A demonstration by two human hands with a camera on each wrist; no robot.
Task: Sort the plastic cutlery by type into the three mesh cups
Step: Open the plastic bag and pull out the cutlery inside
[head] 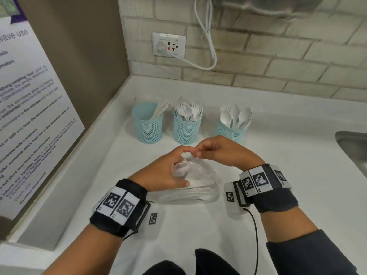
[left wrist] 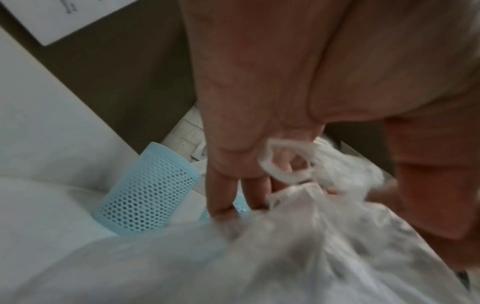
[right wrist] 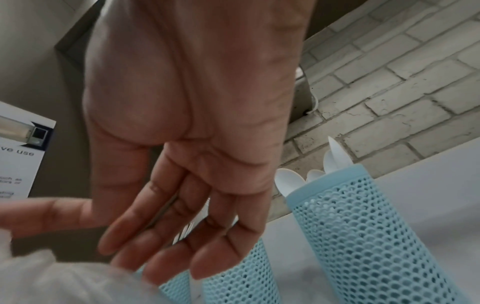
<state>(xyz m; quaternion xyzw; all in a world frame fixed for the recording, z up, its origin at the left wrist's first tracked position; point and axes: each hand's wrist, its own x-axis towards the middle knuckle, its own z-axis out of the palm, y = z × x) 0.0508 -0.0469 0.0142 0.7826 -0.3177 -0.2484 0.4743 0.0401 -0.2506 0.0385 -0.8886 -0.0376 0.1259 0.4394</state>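
Note:
Three blue mesh cups stand in a row at the back of the white counter: the left cup [head: 148, 126] holds knives, the middle cup [head: 186, 128] forks, the right cup [head: 231, 132] spoons. In front of them lies a clear plastic bag [head: 198, 190] with white cutlery inside. My left hand [head: 168, 172] grips the bag's gathered neck; the left wrist view shows my fingers [left wrist: 221, 195] in the crumpled bag [left wrist: 337, 257] beside a cup [left wrist: 148, 195]. My right hand [head: 206, 150] hovers just above the bag's top, its fingers [right wrist: 182, 236] relaxed and holding nothing, near the spoon cup [right wrist: 363, 236].
A steel sink [head: 353, 147] is set in the counter at the far right. A wall socket [head: 168, 44] with a white cable sits on the brick wall behind the cups. A printed notice [head: 29, 116] covers the side panel on the left.

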